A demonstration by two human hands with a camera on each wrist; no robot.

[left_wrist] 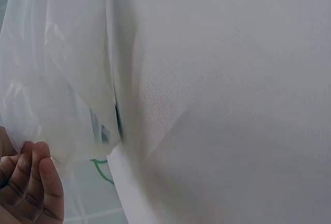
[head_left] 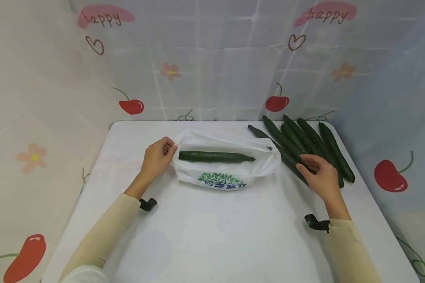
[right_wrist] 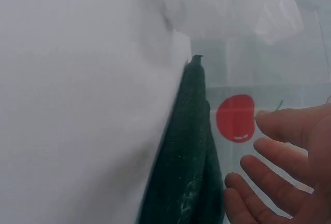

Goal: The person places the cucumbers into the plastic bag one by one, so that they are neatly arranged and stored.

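A white plastic bag with a green tree print lies on the table, its mouth spread wide. One dark green cucumber lies lengthwise in the opening. At the bag's left end, my left hand pinches the rim; the left wrist view shows the fingers curled at the thin plastic. Over the near cucumber of the group, my right hand hovers with thumb and fingers spread. In the right wrist view that cucumber stands out beside the fingertips, and nothing is in the grasp.
Several more cucumbers lie fanned side by side at the back right corner of the white table. A printed curtain with cherries and flowers hangs behind the table and along both sides. Each wrist carries a small black camera.
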